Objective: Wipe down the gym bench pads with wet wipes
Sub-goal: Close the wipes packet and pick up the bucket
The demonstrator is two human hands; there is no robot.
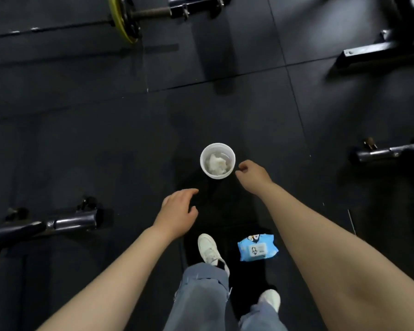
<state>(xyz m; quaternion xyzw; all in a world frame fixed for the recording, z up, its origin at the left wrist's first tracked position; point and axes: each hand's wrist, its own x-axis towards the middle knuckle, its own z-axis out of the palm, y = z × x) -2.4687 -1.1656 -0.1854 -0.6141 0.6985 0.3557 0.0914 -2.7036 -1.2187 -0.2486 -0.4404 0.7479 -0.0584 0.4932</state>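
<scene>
A round white plastic bucket (217, 160) is being shown from above, standing upright on the dark, matte rubber floor tiles (81, 139). Crumpled white used wipes (216, 164) are being held inside it, in a soft, irregular lump. The right hand (252, 176) is being extended just beside the bucket's right rim, with its fingers loosely curled and nothing grasped; whether the rim is being touched cannot be told. The left hand (176, 212) is being held lower and to the left of the bucket, apart from it, palm down, with fingers relaxed and nothing held.

A flat, rectangular pack of wet wipes (257, 247) in glossy blue soft film, bearing a white label, is being left on the floor near the white sneaker (209, 249) and below the right forearm. Light blue denim trouser legs (201, 297) are being seen at the bottom edge.

Tubular metal bench feet (74, 220) with a dull sheen are lying at the left and right edges. A yellow-rimmed weight plate (122, 19) on a bar is being seen at top left. No bench pad can be made out.
</scene>
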